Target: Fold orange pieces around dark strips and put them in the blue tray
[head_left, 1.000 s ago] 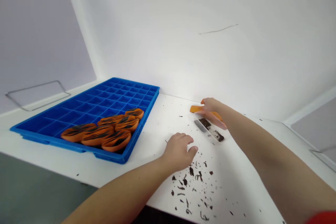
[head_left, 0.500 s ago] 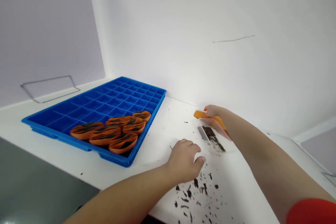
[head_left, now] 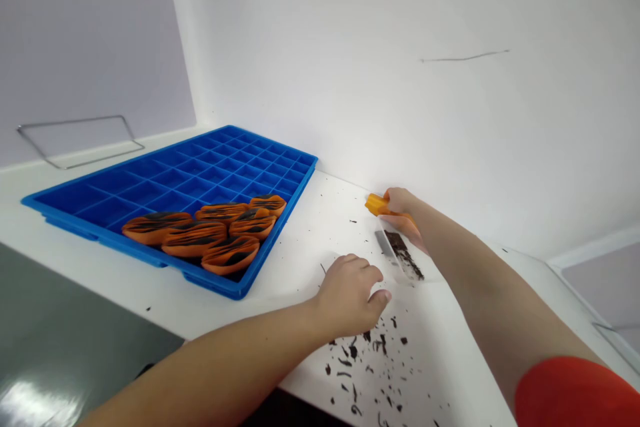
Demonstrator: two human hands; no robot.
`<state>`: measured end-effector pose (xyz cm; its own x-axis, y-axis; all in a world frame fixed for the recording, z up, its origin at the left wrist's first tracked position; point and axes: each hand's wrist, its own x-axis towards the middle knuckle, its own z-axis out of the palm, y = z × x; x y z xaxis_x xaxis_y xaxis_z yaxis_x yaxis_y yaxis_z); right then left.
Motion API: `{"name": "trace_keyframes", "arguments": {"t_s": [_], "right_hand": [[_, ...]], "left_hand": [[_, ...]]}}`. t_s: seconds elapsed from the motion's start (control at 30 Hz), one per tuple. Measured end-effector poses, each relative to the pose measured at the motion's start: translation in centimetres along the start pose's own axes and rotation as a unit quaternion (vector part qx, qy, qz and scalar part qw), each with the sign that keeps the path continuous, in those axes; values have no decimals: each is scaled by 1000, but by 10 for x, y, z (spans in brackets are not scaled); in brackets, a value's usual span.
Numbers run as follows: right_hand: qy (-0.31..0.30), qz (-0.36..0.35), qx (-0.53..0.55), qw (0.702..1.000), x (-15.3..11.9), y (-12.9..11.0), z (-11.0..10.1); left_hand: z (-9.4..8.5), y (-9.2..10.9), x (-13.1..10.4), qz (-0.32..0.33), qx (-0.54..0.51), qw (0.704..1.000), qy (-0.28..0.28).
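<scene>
My left hand is palm-down over the white table, fingers bent and thumb apart, with nothing in it. Beyond it, my right hand closes on an orange folded sheet-like piece, mostly hidden behind the hand and the tub's wall. Right beside that piece stands a clear plastic tub with dark soil in it. On the left lies a blue tray divided into small square cells. Several orange pleated pots with dark insides fill its near right corner.
Dark soil crumbs are scattered over the white table in front of my left hand. A bent wire frame stands behind the tray at the left. White wall panels rise behind; the table's front edge runs along the lower left.
My right hand has taken hold of the orange piece, which now looks more bunched and raised. My left hand has stayed about where it was; the view has shifted slightly.
</scene>
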<state>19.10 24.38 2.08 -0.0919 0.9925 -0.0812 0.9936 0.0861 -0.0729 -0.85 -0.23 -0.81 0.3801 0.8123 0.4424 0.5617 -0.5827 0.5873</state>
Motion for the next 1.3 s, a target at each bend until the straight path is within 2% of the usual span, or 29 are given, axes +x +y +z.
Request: {"name": "trace_keyframes", "arguments": {"t_s": [0.1,0.3,0.53,0.87,1.3], "right_hand": [[-20,4,-39,999,5,0,-2],[0,5,-48,999,-1,2,0],[19,11,-24,999,-1,-4,-3],[70,28,35,997,-9,1,-26],[108,51,103,987,-31,15,-22]], "left_hand": [[0,0,0,9,1,1000,1],[1,0,-1,13,-1,1000,2],[2,0,-2,14,7,1000,-11],[3,-2,-1,-1,13,1000,-18],[0,0,0,-31,10,999,-24]]}}
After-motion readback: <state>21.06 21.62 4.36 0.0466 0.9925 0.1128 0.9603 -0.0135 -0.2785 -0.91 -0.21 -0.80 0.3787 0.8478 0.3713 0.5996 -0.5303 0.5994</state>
